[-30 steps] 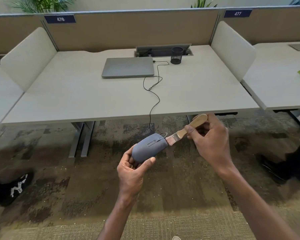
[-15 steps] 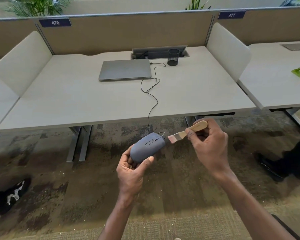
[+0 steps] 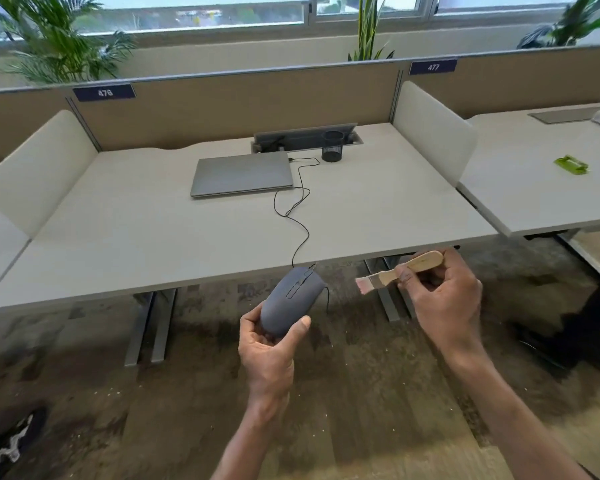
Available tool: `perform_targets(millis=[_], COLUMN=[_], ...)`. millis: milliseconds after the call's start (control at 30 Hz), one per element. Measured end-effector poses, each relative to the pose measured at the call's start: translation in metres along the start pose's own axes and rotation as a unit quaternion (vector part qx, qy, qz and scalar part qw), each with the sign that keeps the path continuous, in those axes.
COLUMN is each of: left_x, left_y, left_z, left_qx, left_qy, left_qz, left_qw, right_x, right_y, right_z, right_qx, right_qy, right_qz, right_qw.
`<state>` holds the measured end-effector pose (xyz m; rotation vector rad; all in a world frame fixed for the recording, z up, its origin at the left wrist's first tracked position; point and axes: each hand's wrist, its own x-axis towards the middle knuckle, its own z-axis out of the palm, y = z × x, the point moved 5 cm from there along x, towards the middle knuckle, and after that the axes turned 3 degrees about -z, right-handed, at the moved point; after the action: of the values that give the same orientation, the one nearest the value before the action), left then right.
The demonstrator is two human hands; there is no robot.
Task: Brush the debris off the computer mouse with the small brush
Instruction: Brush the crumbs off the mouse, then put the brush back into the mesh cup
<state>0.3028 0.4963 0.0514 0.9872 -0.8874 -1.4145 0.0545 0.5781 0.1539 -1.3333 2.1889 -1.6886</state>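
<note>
One grey mouse (image 3: 291, 303), held up in the air in front of the desk (image 3: 153, 237) edge, above the carpet (image 3: 361, 393). Cupped at its rear end by the left hand (image 3: 269, 355), thumb pressed on the right flank, fingers curled round the left and underneath; front end pointing up and away toward the desk. One thin black cable (image 3: 300, 216) running from the mouse's nose up over the desk edge and across the top in loose curves to the one closed grey laptop (image 3: 241, 174).

One small brush (image 3: 395, 273) with a pale wooden handle, to the right of the mouse and apart from it, bristles pointing left toward the mouse with a clear gap between. Gripped by the right hand (image 3: 444, 299), fingers closed round the rear half of the handle, handle tip poking out past the fingers.

Further out: one black mesh pen cup (image 3: 332, 146) beside the laptop, just in front of an open cable tray in the desk. Two number plates on the back partition, 476 (image 3: 104, 92) and 477 (image 3: 433, 67). One green object (image 3: 571, 165) on the neighbouring desk to the right, too small to identify. Pale specks scattered on the carpet. One dark shoe (image 3: 11, 441) at the lower left corner.
</note>
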Motion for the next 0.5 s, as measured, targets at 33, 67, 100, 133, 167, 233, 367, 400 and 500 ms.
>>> perform_targets(millis=[33,67,100,133,167,233,367,400,500], left_x=[0.003,0.007,0.011,0.015,0.02,0.031,0.056,0.063,0.086], left_y=[0.0,-0.001,-0.001,-0.002,-0.002,-0.003,-0.009,-0.011,-0.017], left_z=[0.005,0.011,0.017,0.024,0.031,0.049,0.092,0.104,0.143], left_qx=[-0.002,-0.001,-0.001,0.0,0.002,0.008,0.002,-0.002,-0.008], left_qy=[0.002,0.002,0.002,0.001,0.004,0.017,0.053,0.06,0.076], left_qz=[0.003,0.006,0.008,0.012,0.017,0.029,0.043,0.044,0.048], left_qw=[1.0,1.0,1.0,1.0,1.0,0.999,0.998,0.997,0.996], right_x=[0.005,0.012,0.019,0.027,0.035,0.054,0.1,0.113,0.153], right_y=[0.003,0.006,0.01,0.014,0.019,0.028,0.051,0.057,0.075], right_z=[-0.001,-0.002,-0.003,-0.003,-0.003,-0.004,-0.005,-0.004,-0.002], right_qx=[-0.003,-0.004,-0.004,-0.002,0.0,0.007,0.024,0.032,0.051], right_qy=[0.001,0.002,0.002,0.001,0.0,-0.001,-0.012,-0.018,-0.024], right_qz=[-0.001,-0.002,-0.003,-0.004,-0.004,-0.006,-0.003,0.0,-0.002], right_qw=[1.0,1.0,1.0,1.0,1.0,1.0,1.0,0.999,0.998])
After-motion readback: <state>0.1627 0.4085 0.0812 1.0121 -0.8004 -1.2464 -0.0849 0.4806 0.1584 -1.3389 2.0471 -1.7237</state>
